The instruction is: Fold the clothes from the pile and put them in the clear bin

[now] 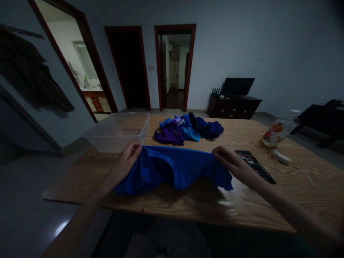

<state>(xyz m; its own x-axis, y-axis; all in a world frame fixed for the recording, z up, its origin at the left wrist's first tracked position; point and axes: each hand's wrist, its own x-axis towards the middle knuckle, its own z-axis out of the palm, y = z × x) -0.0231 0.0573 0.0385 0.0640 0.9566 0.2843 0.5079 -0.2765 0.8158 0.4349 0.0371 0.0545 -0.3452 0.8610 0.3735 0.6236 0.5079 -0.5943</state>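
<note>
A blue cloth (pixel 174 165) is stretched between my two hands above the wooden table (pixel 255 204), its lower part hanging in folds. My left hand (pixel 131 154) pinches its upper left corner. The upper right part is gripped by my right hand (pixel 227 157), with the fabric drooping below the fingers. Behind the cloth lies a heap of crumpled garments, among them a purple one (pixel 170 133), a light blue one (pixel 192 132) and a dark blue one (pixel 212 128).
A clear plastic bin (pixel 120 125) stands at the table's back left. On the right are a dark flat phone-like item (pixel 255 166), a white object (pixel 283 158), a thin pale strip (pixel 306 176) and a bottle (pixel 278 130) with a fruit label.
</note>
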